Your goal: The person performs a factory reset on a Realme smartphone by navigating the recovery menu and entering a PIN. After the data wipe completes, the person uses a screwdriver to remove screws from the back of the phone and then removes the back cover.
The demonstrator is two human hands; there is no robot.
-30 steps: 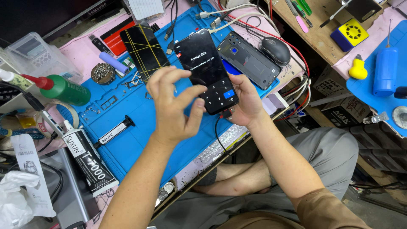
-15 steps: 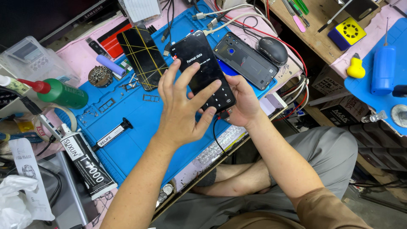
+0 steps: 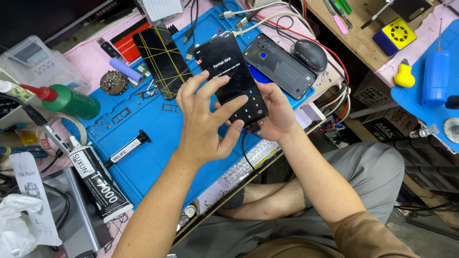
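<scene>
Hands point(image 3: 205, 129) perhaps hide phone's point(image 3: 234, 76) edge.

A blue mat point(image 3: 158, 143) is covering the workbench, carrying a glue tube point(image 3: 98, 184) left of a syringe point(image 3: 128, 147).

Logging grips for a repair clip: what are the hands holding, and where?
Right hand grips the black phone at its bottom end; left hand fingers rest on its screen.

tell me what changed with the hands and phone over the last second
The left hand slid further over the phone, its fingers now spread across the lower screen. The right hand still holds the phone from beneath, cable plugged in. The back cover, mouse and blue mat stayed put.
</scene>
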